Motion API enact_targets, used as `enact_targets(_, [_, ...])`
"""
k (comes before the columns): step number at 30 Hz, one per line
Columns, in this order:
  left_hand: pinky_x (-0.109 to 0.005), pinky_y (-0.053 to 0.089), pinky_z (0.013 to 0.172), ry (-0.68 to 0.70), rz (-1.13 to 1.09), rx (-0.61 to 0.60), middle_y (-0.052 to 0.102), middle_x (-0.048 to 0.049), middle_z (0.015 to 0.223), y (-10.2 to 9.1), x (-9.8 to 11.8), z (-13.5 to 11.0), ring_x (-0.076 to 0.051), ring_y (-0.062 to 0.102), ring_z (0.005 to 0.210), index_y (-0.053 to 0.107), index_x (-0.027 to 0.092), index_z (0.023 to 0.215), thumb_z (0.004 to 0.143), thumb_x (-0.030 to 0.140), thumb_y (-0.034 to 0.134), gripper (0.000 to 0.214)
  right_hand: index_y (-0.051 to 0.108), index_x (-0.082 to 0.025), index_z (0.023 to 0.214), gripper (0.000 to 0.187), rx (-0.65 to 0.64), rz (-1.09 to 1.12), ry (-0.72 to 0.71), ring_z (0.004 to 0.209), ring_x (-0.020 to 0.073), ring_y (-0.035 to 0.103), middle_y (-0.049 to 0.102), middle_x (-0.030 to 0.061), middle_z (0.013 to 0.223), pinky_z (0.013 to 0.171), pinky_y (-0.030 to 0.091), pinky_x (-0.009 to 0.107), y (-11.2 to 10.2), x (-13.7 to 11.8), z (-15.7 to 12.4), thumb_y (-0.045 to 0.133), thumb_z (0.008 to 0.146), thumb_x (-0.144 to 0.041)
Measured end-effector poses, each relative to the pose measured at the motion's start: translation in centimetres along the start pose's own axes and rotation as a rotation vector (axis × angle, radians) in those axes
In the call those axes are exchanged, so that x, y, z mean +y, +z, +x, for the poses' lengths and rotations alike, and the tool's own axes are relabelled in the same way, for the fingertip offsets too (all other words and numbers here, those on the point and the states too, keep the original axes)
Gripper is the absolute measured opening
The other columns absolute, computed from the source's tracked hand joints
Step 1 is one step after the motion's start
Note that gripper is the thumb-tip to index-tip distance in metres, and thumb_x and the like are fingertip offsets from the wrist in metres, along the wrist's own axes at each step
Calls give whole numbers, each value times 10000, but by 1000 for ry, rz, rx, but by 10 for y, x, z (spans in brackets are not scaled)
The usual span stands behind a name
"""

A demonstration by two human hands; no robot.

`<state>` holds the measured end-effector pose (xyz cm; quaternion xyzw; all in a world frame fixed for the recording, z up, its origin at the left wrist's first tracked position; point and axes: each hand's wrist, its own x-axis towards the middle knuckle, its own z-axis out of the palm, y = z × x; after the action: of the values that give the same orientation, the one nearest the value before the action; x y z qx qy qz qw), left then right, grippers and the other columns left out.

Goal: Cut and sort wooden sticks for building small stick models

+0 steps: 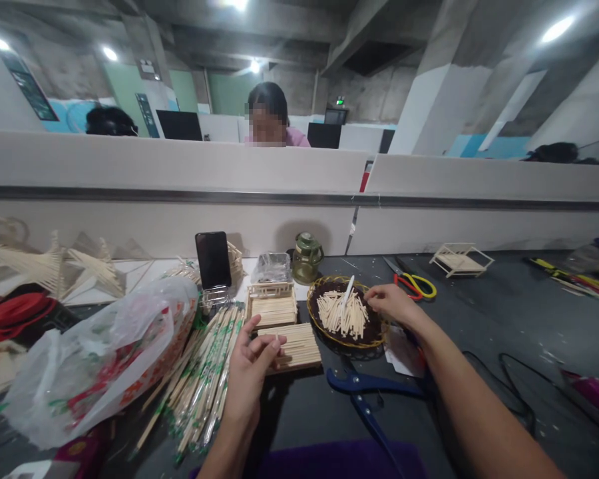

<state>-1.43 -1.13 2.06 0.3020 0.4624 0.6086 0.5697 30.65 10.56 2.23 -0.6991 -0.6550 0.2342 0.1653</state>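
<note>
My left hand (pixel 259 362) is at a small wooden stick model (pixel 297 346), its thumb and finger pinched over a tiny pale piece that I cannot make out. Directly behind that model stands a second stick piece with a little railing (pixel 271 309). Over the right rim of a round wicker basket (pixel 324 331) is my right hand (pixel 392 305). Its fingertips are drawn together, and whatever they hold is hidden. Many short cut sticks (pixel 339 313) fill the basket's dark bottom, with a white pen-like tool (pixel 348 290) lying on them.
Blue-handled cutters (pixel 362 386) lie in front of the basket; red-and-yellow scissors (pixel 413 286) sit behind it. Wrapped chopsticks (pixel 207 379) and a plastic bag (pixel 114 352) crowd the left. A phone (pixel 213 259) and glass jar (pixel 307 258) stand near the partition (pixel 180 166). A person (pixel 268 116) is beyond.
</note>
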Motion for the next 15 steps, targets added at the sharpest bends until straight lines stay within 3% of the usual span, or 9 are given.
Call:
enact_targets(4, [-212,456,530,9,-9,15,742,-55,808,3,2,-2,-156,647,645,442,170,1292,617,355,835,802,667,-158,1022,330,17,455,-61,659,135,605,697,66,857,586,468,233,-2,-10,-13,516,803,-353])
enact_targets(7, [-211,454,536,11,-10,31,740,-57,810,4,3,-4,-157,649,651,454,166,1284,617,357,836,792,652,-159,1000,391,127,670,-105,635,138,580,673,58,820,578,469,242,1,-19,-19,634,738,-449])
enact_targets(10, [-210,454,534,13,-4,27,737,-60,814,4,2,-4,-157,646,660,451,163,1289,626,366,831,790,643,-154,882,429,260,637,-105,536,123,504,612,21,667,491,385,229,4,-25,-21,608,759,-564])
enact_targets(15, [-202,453,539,28,15,7,726,-54,817,3,-1,-4,-143,634,665,409,161,1324,677,343,804,779,656,-163,731,501,244,349,-131,499,131,477,596,18,570,492,342,236,7,-18,-14,471,834,-617])
